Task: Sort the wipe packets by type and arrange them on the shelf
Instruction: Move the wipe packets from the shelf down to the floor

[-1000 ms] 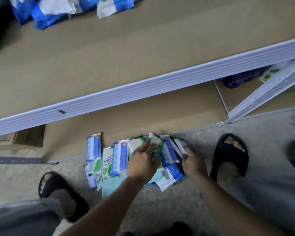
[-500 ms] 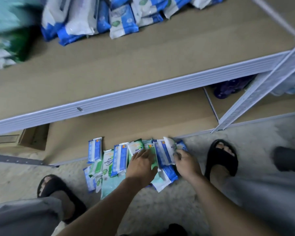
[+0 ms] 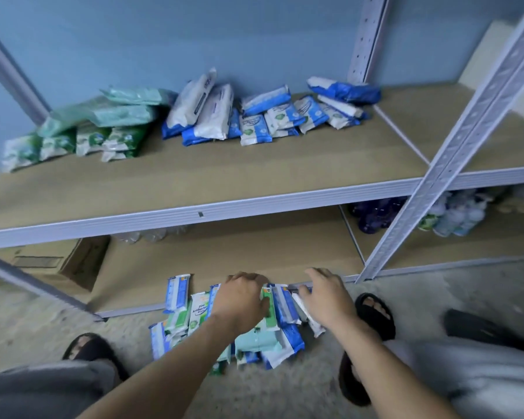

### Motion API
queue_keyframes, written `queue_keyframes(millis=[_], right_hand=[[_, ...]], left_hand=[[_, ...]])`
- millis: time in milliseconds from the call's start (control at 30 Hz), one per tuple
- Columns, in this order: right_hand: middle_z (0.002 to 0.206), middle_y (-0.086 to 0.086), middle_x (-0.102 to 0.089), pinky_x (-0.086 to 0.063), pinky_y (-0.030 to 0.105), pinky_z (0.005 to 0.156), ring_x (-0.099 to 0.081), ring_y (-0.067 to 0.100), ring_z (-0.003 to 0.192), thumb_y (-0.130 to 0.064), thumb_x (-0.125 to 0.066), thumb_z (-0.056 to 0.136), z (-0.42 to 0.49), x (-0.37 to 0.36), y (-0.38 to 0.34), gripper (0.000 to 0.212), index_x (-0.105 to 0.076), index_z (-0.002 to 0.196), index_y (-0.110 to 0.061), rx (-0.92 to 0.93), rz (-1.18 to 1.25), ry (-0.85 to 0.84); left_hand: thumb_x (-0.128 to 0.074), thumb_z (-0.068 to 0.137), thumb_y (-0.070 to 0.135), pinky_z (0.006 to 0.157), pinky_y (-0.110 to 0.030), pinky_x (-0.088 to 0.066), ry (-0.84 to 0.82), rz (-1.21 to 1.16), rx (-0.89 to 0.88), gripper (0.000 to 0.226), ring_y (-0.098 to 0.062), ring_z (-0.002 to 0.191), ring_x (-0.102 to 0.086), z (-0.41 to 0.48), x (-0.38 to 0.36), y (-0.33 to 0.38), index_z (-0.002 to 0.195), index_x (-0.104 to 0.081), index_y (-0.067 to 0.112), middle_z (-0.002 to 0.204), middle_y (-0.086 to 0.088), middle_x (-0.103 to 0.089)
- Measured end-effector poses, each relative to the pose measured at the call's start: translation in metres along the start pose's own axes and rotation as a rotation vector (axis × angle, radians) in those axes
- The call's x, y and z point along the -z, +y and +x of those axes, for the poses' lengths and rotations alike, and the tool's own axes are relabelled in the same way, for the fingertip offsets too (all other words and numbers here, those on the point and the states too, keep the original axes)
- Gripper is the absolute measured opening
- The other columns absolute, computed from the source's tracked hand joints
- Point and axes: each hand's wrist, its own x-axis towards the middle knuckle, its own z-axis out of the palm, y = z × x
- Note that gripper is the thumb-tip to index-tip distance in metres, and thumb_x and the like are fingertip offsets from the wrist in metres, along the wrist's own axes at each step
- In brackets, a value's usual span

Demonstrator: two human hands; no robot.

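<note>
A pile of small wipe packets (image 3: 256,340), blue-white, green and mint, lies on the floor against the bottom shelf edge. My left hand (image 3: 242,300) is curled over the upright packets in the middle of the pile. At the pile's right end my right hand (image 3: 327,294) curls over some blue-white packets (image 3: 285,306), its thumb against a white one. On the middle shelf (image 3: 254,179), green packets (image 3: 103,140) and mint packs (image 3: 121,111) sit at the left. Blue-white packets (image 3: 254,116) are heaped in the middle, against the wall.
A white slotted upright (image 3: 454,146) crosses the right side. A cardboard box (image 3: 52,261) sits on the bottom shelf at left, with bottles (image 3: 457,216) and purple items (image 3: 375,214) at right. My feet in black sandals (image 3: 375,313) flank the pile.
The view has tilted up, showing the middle shelf's sorted packets. My left hand has curled over the pile's middle packets. My right hand has shifted up along the right-hand packets.
</note>
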Motion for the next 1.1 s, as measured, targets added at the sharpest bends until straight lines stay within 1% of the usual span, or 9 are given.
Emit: queue_keyframes(millis=[167, 300, 367, 433, 633, 767, 867, 1000, 1100], right_hand=[[0.129, -0.003, -0.059, -0.049, 0.036, 0.088, -0.057, 0.024, 0.112, -0.037, -0.050, 0.098, -0.013, 0.066, -0.036, 0.037, -0.059, 0.132, -0.025, 0.103, 0.048, 0.141], [0.123, -0.009, -0.060, -0.049, 0.036, 0.088, -0.054, 0.018, 0.113, -0.039, -0.053, 0.097, -0.009, 0.117, -0.066, 0.031, -0.062, 0.124, -0.026, 0.172, 0.095, 0.270], [0.119, -0.009, -0.063, -0.048, 0.034, 0.086, -0.054, 0.017, 0.110, -0.037, -0.054, 0.097, 0.000, 0.139, -0.077, 0.027, -0.064, 0.119, -0.025, 0.210, 0.111, 0.326], [0.117, -0.009, -0.064, -0.046, 0.032, 0.085, -0.055, 0.016, 0.107, -0.034, -0.056, 0.097, 0.014, 0.158, -0.084, 0.024, -0.065, 0.116, -0.024, 0.241, 0.123, 0.370], [0.121, -0.007, -0.064, -0.047, 0.034, 0.091, -0.054, 0.016, 0.115, -0.036, -0.057, 0.096, 0.071, 0.189, -0.087, 0.028, -0.064, 0.119, -0.023, 0.230, 0.077, 0.401], [0.124, -0.006, -0.063, -0.049, 0.034, 0.091, -0.055, 0.017, 0.117, -0.036, -0.058, 0.095, 0.110, 0.196, -0.086, 0.030, -0.064, 0.121, -0.022, 0.198, 0.074, 0.410], [0.126, -0.005, -0.062, -0.050, 0.034, 0.090, -0.057, 0.017, 0.115, -0.036, -0.060, 0.094, 0.139, 0.192, -0.086, 0.031, -0.063, 0.122, -0.022, 0.190, 0.134, 0.424], [0.126, -0.001, -0.061, -0.050, 0.035, 0.089, -0.061, 0.022, 0.107, -0.034, -0.064, 0.093, 0.174, 0.181, -0.090, 0.035, -0.061, 0.126, -0.023, 0.198, 0.246, 0.499], [0.130, 0.003, -0.059, -0.046, 0.035, 0.095, -0.055, 0.027, 0.115, -0.031, -0.066, 0.092, 0.197, 0.174, -0.099, 0.042, -0.059, 0.133, -0.020, 0.212, 0.296, 0.560]], left_hand=[[-0.047, 0.095, 0.043, 0.101, -0.036, -0.038, 0.163, 0.031, -0.077, 0.040, -0.022, 0.119, -0.056, -0.008, 0.047, 0.005, 0.132, -0.056, 0.030, 0.131, 0.007, -0.062], [-0.042, 0.086, 0.040, 0.084, -0.034, -0.042, 0.387, 0.033, -0.160, 0.031, -0.024, 0.099, -0.060, -0.005, 0.097, 0.009, 0.104, -0.062, 0.025, 0.101, 0.006, -0.067], [-0.050, 0.082, 0.036, 0.079, -0.034, -0.047, 0.533, -0.028, -0.182, 0.030, -0.023, 0.090, -0.064, 0.002, 0.121, 0.008, 0.103, -0.067, 0.025, 0.096, 0.006, -0.070], [-0.055, 0.083, 0.035, 0.078, -0.035, -0.049, 0.613, -0.106, -0.175, 0.029, -0.023, 0.089, -0.064, 0.013, 0.141, 0.004, 0.107, -0.069, 0.025, 0.099, 0.006, -0.072], [-0.054, 0.087, 0.034, 0.092, -0.036, -0.046, 0.569, -0.138, -0.077, 0.035, -0.023, 0.109, -0.060, 0.056, 0.175, -0.024, 0.119, -0.066, 0.025, 0.120, 0.006, -0.068], [-0.058, 0.091, 0.033, 0.096, -0.034, -0.040, 0.535, -0.066, -0.050, 0.033, -0.020, 0.116, -0.058, 0.091, 0.183, -0.040, 0.124, -0.064, 0.028, 0.124, 0.008, -0.065], [-0.061, 0.092, 0.034, 0.092, -0.034, -0.047, 0.562, -0.146, -0.009, 0.031, -0.019, 0.113, -0.061, 0.120, 0.186, -0.049, 0.123, -0.066, 0.030, 0.125, 0.010, -0.066], [-0.065, 0.091, 0.033, 0.083, -0.033, -0.054, 0.647, -0.326, 0.113, 0.029, -0.015, 0.099, -0.067, 0.156, 0.180, -0.052, 0.120, -0.069, 0.032, 0.121, 0.011, -0.068], [-0.068, 0.089, 0.028, 0.083, -0.034, -0.054, 0.706, -0.370, 0.128, 0.030, -0.016, 0.094, -0.067, 0.172, 0.177, -0.054, 0.119, -0.071, 0.027, 0.113, 0.007, -0.070]])
